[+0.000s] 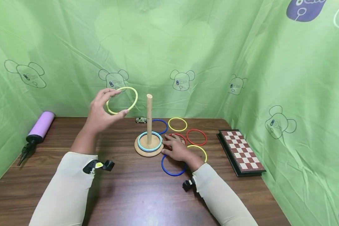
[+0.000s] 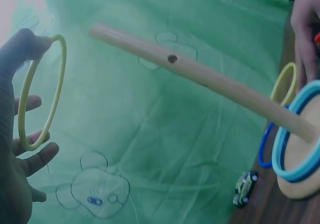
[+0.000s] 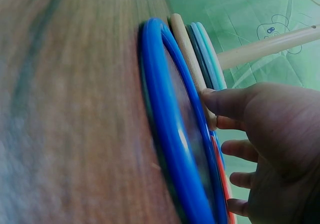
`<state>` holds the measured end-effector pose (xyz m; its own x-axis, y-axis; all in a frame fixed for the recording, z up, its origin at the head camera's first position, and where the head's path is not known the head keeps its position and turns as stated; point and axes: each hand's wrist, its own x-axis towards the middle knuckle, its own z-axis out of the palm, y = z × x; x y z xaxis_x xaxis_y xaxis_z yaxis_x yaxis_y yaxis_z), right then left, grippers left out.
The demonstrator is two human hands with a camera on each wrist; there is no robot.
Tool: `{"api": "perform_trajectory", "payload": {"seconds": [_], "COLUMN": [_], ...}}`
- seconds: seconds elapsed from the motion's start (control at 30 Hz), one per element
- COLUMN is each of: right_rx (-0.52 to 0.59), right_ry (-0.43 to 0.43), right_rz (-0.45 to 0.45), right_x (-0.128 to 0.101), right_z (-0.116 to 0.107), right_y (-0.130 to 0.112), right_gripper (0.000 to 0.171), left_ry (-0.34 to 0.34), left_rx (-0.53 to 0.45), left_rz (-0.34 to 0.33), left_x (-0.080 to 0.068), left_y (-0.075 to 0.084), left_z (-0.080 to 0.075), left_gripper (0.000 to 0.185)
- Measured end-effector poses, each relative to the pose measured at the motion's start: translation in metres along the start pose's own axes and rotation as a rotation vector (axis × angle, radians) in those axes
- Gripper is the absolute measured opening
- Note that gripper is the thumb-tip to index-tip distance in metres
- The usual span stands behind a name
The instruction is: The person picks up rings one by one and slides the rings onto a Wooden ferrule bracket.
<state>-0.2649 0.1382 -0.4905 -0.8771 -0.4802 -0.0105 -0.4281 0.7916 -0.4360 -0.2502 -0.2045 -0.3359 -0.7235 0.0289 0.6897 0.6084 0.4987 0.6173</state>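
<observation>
Left hand: the left hand (image 1: 100,108) was raised above the table (image 1: 124,191), left of the peg (image 1: 149,121), and a yellow ring was gripped in it between thumb and fingers.
Held ring: the yellow ring (image 1: 137,98) was held up in the air, left of the peg's top and apart from it.
Right hand: the right hand (image 1: 177,150) was lowered to the right edge of the wooden base (image 1: 139,152), its fingers loosely extended; the base's rim was met by the thumb.
Peg and base: the peg was seen standing upright on the round base, encircled low down by a light-blue ring (image 1: 150,150).
Rings by the right hand: one red ring (image 1: 185,139) was partly covered by the fingers; a blue ring (image 1: 173,174) was placed on the near side, a second yellow ring (image 1: 205,153) to the right.
Farther rings: another blue ring (image 1: 167,125), a third yellow ring (image 1: 177,130) and a second red ring (image 1: 206,138) were spread on the far side.
Toy car: the small car (image 1: 141,120) was parked at the far edge, just left of the peg.
Table sides: a purple pump (image 1: 42,125) was laid far left, a checkered board (image 1: 241,150) at the right.
</observation>
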Motion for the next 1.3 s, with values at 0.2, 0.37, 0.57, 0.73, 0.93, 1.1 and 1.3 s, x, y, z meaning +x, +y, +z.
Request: {"api": "perform_trajectory", "payload": {"seconds": [0.2,0.37,0.57,0.73,0.93,1.1,1.3], "right_rx": [0.006,0.014,0.013,0.011,0.005,-0.003,0.004], "right_ry": [-0.003,-0.005,-0.006,-0.011,-0.011,-0.013,-0.008], "right_rz": [-0.002,0.0,-0.001,0.0,-0.005,-0.01,-0.008], "right_x": [-0.001,0.0,0.001,-0.001,-0.002,-0.001,-0.001], "right_z": [-0.002,-0.002,0.0,-0.002,-0.003,-0.002,-0.002], "right_y": [-0.002,-0.002,-0.001,-0.002,-0.002,-0.001,0.0], "right_gripper": [0.054,0.054,0.053,0.052,0.053,0.053,0.054], "left_ry": [-0.003,-0.018,-0.066,-0.107,-0.149,-0.179,-0.232], "left_rx": [-0.013,0.017,0.065,0.098,0.148,0.163,0.154], "left_rz": [0.042,0.065,0.052,0.053,0.058,0.053,0.016], "left_x": [0.016,0.024,0.028,0.029,0.021,0.01,-0.004], "left_y": [0.011,0.017,0.02,0.02,0.015,0.007,-0.005], "left_z": [0.011,0.021,0.031,0.038,0.048,0.058,0.069], "left_gripper": [0.071,0.074,0.079,0.081,0.08,0.081,0.084]}}
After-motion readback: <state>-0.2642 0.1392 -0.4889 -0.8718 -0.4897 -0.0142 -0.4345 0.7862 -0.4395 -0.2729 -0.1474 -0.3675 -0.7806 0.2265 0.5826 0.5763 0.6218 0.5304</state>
